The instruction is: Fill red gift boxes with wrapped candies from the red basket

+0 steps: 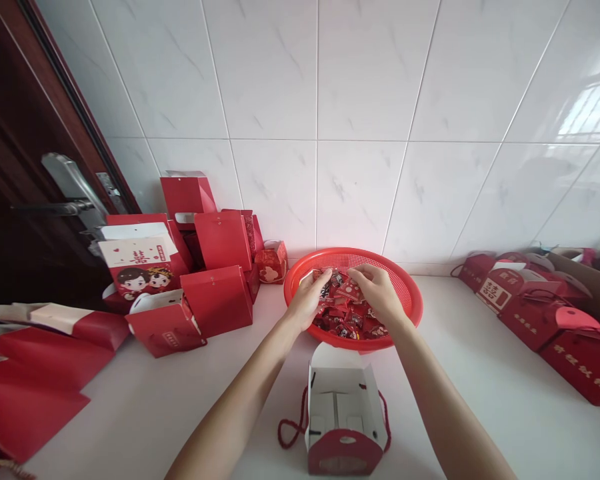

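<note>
Two hands over the red basket (416, 303), with the left hand (306, 301) half-curled, thumb raised beside the wrapped packets (341, 313), and the right hand (377, 290) bunched at the fingertips, thumb near fingers. Can't tell whether with a packet gripped in either. Packets heaped toward the near side, just behind the open-topped box (330, 445) on the white tabletop (460, 340). Danger number one: slick-looking wrappers, too loose a pinch, and likely a spill over the rim or short of the box. Next to watch, the red cord (279, 433), looped out to the box's left, easy to snag with a passing forearm, perhaps enough to twist light card. And that seam along the box floor: if not locked, liable to part under weight.
</note>
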{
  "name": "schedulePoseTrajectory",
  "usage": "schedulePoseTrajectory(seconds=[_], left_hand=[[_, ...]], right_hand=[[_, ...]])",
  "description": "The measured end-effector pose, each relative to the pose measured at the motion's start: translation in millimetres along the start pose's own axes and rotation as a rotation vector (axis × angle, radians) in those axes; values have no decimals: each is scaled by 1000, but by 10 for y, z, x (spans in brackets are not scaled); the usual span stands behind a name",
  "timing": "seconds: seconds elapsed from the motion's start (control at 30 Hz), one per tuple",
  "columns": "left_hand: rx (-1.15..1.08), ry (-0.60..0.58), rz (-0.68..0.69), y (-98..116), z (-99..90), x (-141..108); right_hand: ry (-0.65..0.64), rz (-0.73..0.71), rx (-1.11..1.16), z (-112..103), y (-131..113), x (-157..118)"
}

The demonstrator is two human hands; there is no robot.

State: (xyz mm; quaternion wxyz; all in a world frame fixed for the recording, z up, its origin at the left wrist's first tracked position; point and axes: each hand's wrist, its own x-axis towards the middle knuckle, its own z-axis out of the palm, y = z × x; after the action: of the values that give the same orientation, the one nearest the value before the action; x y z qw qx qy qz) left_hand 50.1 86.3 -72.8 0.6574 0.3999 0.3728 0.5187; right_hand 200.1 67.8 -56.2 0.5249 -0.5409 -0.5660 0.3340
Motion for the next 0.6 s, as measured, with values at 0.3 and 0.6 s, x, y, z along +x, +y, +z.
schedulePoseTrajectory(seconds=[0.3, 0.6], left_hand=[[-57, 38, 52, 31, -29, 15], [-22, -14, 140, 34, -12, -24]], right_hand=[[-93, 3, 93, -39, -40, -61], [4, -25, 221, 71, 33, -41]])
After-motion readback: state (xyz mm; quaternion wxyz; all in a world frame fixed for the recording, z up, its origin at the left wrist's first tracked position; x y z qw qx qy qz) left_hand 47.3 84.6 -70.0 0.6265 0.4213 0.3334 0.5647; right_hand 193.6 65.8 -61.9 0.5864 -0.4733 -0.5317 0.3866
